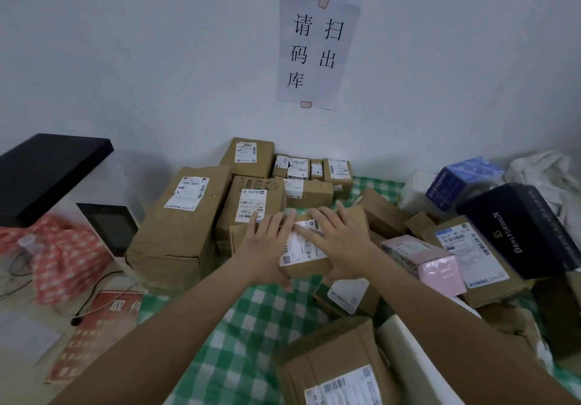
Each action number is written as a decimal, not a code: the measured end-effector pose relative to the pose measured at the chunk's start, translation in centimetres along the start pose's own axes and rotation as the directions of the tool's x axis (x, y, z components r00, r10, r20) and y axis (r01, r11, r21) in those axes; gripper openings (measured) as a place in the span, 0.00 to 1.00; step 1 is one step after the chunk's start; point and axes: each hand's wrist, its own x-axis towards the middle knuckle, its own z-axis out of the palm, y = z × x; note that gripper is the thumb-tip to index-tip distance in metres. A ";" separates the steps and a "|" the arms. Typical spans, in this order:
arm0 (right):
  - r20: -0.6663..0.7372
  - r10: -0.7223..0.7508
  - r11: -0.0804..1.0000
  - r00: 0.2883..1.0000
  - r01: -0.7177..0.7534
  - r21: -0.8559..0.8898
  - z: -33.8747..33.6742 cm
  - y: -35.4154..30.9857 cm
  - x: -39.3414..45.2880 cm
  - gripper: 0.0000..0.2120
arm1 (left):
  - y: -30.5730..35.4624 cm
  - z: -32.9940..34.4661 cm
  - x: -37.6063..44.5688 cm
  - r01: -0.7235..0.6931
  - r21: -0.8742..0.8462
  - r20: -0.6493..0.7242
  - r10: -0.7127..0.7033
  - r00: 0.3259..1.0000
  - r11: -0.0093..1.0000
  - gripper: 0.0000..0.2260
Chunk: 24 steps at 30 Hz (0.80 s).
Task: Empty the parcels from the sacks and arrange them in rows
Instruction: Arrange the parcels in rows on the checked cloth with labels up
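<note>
A brown cardboard parcel [306,258] with a white label lies in the middle of the green checked cloth [248,319]. My left hand [268,241] rests flat on its left top, thumb down the near side. My right hand [338,234] lies on its right top, fingers spread over the label. Behind it, labelled brown boxes stand side by side against the wall: a large one [180,222], a medium one [248,209], a tall one [248,156] and several small ones [311,168]. No sack is clearly seen.
To the right lies a loose heap: a pink box [434,266], a black box [522,231], a blue box [462,181], brown parcels [471,260]. A large parcel [336,363] sits near me. A white and black device [103,216], a red checked bag [66,256] and cables stand left.
</note>
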 end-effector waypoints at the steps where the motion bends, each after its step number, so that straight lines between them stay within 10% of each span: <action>1: -0.008 -0.010 1.000 1.000 0.010 -0.003 0.1 0.0 0.1 0.58 | 0.0 0.3 0.0 0.009 -0.014 -0.012 -0.009 1.000 1.000 0.63; 7: -0.088 0.009 1.000 0.996 -0.010 -0.011 0.8 -0.8 0.6 0.62 | 0.0 2.9 -0.2 0.091 -0.128 -0.133 -0.108 0.985 0.988 0.60; 11: -0.211 0.299 0.938 0.931 -0.246 0.244 1.9 -1.6 0.1 0.54 | 0.3 3.1 -0.4 0.249 -0.252 -0.055 -0.271 0.961 0.935 0.58; 15: 0.066 0.718 0.326 0.693 -0.418 0.848 3.1 -4.1 -0.5 0.47 | 0.1 3.0 -0.3 0.413 -0.499 0.063 -0.443 0.894 0.762 0.61; 19: 0.414 0.567 -0.374 0.713 -0.225 0.900 2.1 -6.2 -0.3 0.50 | 0.4 2.2 0.5 0.497 -0.663 0.189 -0.517 0.835 0.559 0.62; 24: 0.509 0.376 -0.611 0.775 -0.205 0.764 2.9 -6.8 0.8 0.51 | 0.9 2.2 0.9 0.497 -0.657 0.222 -0.484 0.847 0.567 0.62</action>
